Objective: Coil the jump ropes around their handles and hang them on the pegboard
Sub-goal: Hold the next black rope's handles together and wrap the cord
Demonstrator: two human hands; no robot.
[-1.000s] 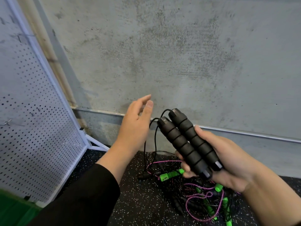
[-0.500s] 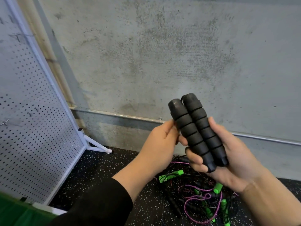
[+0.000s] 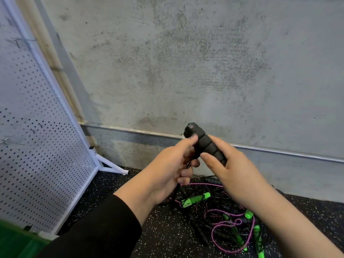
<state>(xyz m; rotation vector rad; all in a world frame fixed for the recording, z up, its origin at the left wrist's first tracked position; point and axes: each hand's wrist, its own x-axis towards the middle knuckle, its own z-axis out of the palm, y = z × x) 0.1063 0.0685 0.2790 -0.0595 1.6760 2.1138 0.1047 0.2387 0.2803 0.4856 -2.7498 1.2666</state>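
- Head view: the right hand [image 3: 236,175] holds the pair of black handles [image 3: 205,144] side by side, fingers curled round their lower part, the tops tilted up and to the left in front of the concrete wall [image 3: 186,62].
- The left hand [image 3: 169,170] is closed against the same handles, thumb pressed near their top. Its lower fingers curl round the thin black cord [image 3: 174,197] that drops from it toward the floor.
- The handles look like ribbed foam: light, a little soft, and grippy, so a firm hold mid-length should not slip.
- The cord looks thin, limp and springy. It will probably want tension on every turn, and a thumb pinning the last wrap, or the coil may loosen.
- The cord runs down into the tangled pile of ropes [image 3: 223,216] on the speckled black floor [image 3: 104,192]. Green handles [image 3: 196,199] and a pink cord [image 3: 229,226] lie among it, so pulling slack could snag; I would draw it gently.
- The white pegboard [image 3: 33,146] stands at the left, well apart from the hands. A few small hooks show on it.
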